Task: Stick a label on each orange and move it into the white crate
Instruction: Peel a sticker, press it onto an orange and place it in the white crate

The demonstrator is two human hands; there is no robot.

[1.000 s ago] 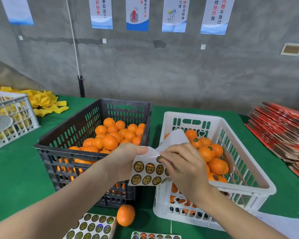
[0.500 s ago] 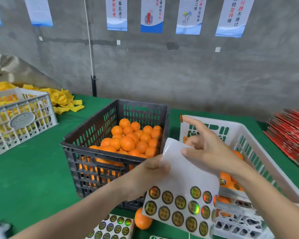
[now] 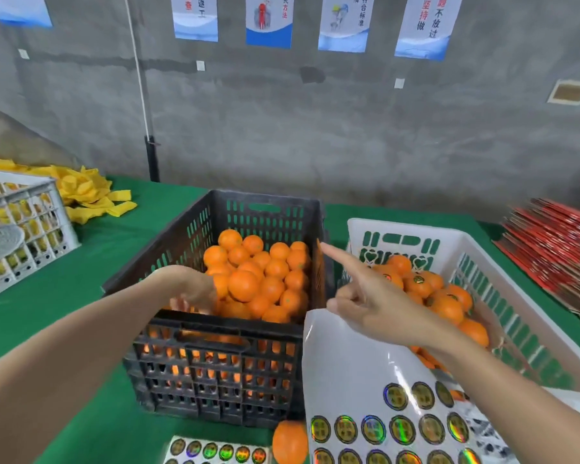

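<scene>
Two crates on the surface: which is supply and which is output? [Trainee]

Supply is the black crate at 6 o'clock, heaped with oranges that show no labels. Output is the white crate at 4 o'clock, where the labelled oranges carry round stickers on top. The crates stand side by side, probably to keep each transfer short. [Technician]

State of each grip? [Trainee]

The left hand reaches down among the fruit at the black crate's near-left corner. Its fingers are blurred, so I cannot tell whether the grip is closed on an orange. The right hand is at 3 o'clock of it. Its curled fingers are clamped on the top edge of the label sheet, and the index finger points toward 11 o'clock. That finger likely carries a peeled label ready to press on, but the tip is too blurred to confirm. [Technician]

Other stock? [Trainee]

A second sheet lies at 6 o'clock. A loose orange sits just beside it, in front of the black crate. [Technician]

Legible text? [Trainee]

The labels have gold centres and holographic rims, with print too small to read. On the posters at 12 o'clock, the rightmost reads 不放过 and 坚持做. No brand is visible on either crate. [Technician]
</scene>
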